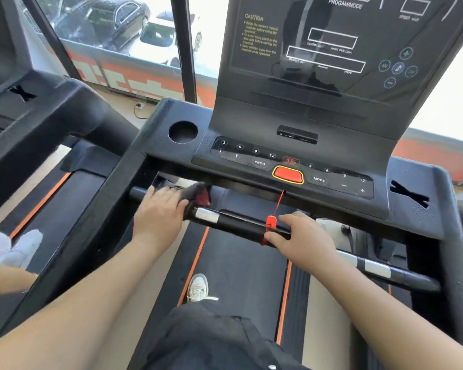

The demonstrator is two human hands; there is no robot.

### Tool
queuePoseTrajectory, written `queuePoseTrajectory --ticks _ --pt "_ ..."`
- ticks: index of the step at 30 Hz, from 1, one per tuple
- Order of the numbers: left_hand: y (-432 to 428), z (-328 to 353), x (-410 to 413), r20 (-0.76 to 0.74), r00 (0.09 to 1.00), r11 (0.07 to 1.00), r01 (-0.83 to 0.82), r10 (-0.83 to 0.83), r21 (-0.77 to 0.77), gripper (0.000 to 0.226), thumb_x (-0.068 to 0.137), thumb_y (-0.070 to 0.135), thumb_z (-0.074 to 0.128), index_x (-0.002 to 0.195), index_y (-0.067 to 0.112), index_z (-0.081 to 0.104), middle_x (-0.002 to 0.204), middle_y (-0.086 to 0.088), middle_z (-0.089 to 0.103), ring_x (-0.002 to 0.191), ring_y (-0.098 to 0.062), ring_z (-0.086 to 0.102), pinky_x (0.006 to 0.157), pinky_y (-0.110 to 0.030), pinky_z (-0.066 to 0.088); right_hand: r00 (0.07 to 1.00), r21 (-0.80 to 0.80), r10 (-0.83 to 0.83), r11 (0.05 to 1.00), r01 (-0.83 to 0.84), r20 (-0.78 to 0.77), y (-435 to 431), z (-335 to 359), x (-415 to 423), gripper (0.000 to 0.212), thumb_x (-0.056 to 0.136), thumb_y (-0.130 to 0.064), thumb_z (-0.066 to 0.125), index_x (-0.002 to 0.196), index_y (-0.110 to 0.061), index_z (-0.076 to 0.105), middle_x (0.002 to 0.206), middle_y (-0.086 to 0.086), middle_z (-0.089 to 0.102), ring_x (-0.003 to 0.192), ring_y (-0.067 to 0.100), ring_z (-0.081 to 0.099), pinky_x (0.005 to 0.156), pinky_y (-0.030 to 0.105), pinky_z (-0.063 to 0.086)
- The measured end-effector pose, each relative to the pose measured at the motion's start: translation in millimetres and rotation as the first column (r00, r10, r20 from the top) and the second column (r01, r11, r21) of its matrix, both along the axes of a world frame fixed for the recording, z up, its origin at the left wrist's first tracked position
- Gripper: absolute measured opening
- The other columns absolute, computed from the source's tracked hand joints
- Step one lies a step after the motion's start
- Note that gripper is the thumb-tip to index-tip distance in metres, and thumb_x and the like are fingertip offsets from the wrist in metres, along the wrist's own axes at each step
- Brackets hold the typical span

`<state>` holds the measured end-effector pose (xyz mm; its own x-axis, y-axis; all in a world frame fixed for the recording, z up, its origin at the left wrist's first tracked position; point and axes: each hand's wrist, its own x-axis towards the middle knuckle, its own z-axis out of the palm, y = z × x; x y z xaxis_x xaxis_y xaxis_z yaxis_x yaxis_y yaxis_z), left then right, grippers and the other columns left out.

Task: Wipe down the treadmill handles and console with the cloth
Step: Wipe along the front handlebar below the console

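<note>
Below the console (292, 145), the left hand (158, 209) grips the dark cloth (198, 194) against the handlebar (238, 224). The right hand (302, 236) curls round the handlebar beside the red safety clip (270, 222).

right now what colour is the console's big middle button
The button is red with a yellow rim, head view.

Treadmill belt (238, 263): one shoe (198, 287) on it. Handlebar (238, 223): cloth (198, 194) at left end, red clip (270, 222) mid-bar.

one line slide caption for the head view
Left hand holds a dark cloth on the handlebar; right hand grips it.
</note>
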<state>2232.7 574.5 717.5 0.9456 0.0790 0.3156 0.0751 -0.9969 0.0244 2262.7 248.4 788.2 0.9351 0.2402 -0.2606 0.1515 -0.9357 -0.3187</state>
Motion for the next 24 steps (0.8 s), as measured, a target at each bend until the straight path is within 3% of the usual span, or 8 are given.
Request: queuePoseTrajectory --ticks 3,6,8,11,14,17,19,24 --pt "-55.1 -7.4 -3.2 -0.044 0.998 0.998 -0.035 0.032 -0.049 0.044 0.104 0.034 0.034 0.107 0.008 0.069 0.107 -0.013 0.07 0.107 -0.036 0.062 0.103 -0.053 0.042 0.999 0.048 0.042 0.998 -0.041 -0.005 21.2 2.7 2.9 0.049 0.089 -0.059 0.061 0.127 -0.028 0.063 0.116 -0.011 0.06 0.119 0.016 0.055 0.091 0.039 0.053" --pt "-94.4 -27.1 -17.1 0.037 0.952 0.941 0.305 -0.303 -0.149 0.046 0.102 0.037 0.043 0.136 0.012 0.062 0.136 -0.005 0.065 0.128 -0.03 0.056 0.115 -0.052 0.038 0.993 0.045 0.111 0.993 -0.113 0.044 36.0 1.1 5.8 0.037 0.088 -0.053 0.064 0.118 -0.031 0.065 0.106 -0.013 0.057 0.112 0.014 0.057 0.086 0.039 0.054" --pt "-66.1 -24.3 -13.1 0.041 0.917 0.907 0.398 -0.396 -0.134 0.045 0.103 0.037 0.044 0.14 0.016 0.06 0.139 -0.002 0.062 0.13 -0.026 0.054 0.117 -0.048 0.036 0.987 0.046 0.155 0.987 -0.157 0.052 47.4 1.6 10.1 0.036 0.087 -0.052 0.065 0.117 -0.033 0.065 0.104 -0.015 0.055 0.11 0.012 0.056 0.084 0.037 0.054" --pt "-8.5 -15.2 -5.8 0.062 0.984 0.977 0.175 -0.168 -0.124 0.043 0.104 0.032 0.04 0.127 0.008 0.066 0.126 -0.008 0.069 0.12 -0.031 0.062 0.116 -0.046 0.035 0.977 0.033 0.212 0.977 -0.213 0.009 66.5 2.0 12.9 0.044 0.085 -0.056 0.067 0.122 -0.032 0.064 0.11 -0.014 0.056 0.114 0.01 0.055 0.089 0.036 0.052" --pt "-6.2 -17.4 -11.2 0.042 0.993 0.988 -0.107 0.112 -0.115 0.048 0.104 0.031 0.036 0.132 0.002 0.063 0.134 -0.014 0.065 0.131 -0.033 0.056 0.117 -0.05 0.035 0.971 0.034 0.237 0.971 -0.235 -0.039 85.5 -2.8 14.3 0.053 0.086 -0.06 0.066 0.129 -0.028 0.06 0.117 -0.013 0.054 0.106 0.011 0.06 0.09 0.037 0.053" --pt "-32.6 -33.2 -24.0 0.066 0.998 0.989 0.021 -0.012 -0.149 0.048 0.104 0.031 0.041 0.141 0.005 0.058 0.147 -0.011 0.057 0.142 -0.03 0.048 0.117 -0.05 0.036 0.968 0.05 0.249 0.968 -0.247 -0.039 103.8 -8.8 21.1 0.054 0.088 -0.055 0.066 0.132 -0.026 0.059 0.115 -0.012 0.055 0.09 0.014 0.06 0.082 0.037 0.056" --pt "0.1 -30.8 -26.2 0.102 0.981 0.984 0.172 -0.166 -0.055 0.045 0.105 0.03 0.042 0.14 0.008 0.06 0.146 -0.009 0.059 0.139 -0.026 0.052 0.116 -0.047 0.037 0.959 0.045 0.283 0.958 -0.282 -0.026 114.3 -12.2 27.7 0.054 0.087 -0.055 0.066 0.134 -0.027 0.06 0.112 -0.012 0.055 0.106 0.013 0.06 0.087 0.036 0.054" --pt "85.8 -9.0 -6.8 0.038 0.999 0.998 -0.006 0.004 0.068 0.043 0.102 0.023 0.039 0.124 0.003 0.07 0.128 -0.014 0.07 0.125 -0.028 0.064 0.116 -0.049 0.036 0.956 0.078 0.288 0.956 -0.284 -0.047 135.2 -14.4 37.4 0.058 0.087 -0.056 0.066 0.136 -0.027 0.059 0.12 -0.013 0.058 0.121 0.012 0.055 0.095 0.036 0.05"
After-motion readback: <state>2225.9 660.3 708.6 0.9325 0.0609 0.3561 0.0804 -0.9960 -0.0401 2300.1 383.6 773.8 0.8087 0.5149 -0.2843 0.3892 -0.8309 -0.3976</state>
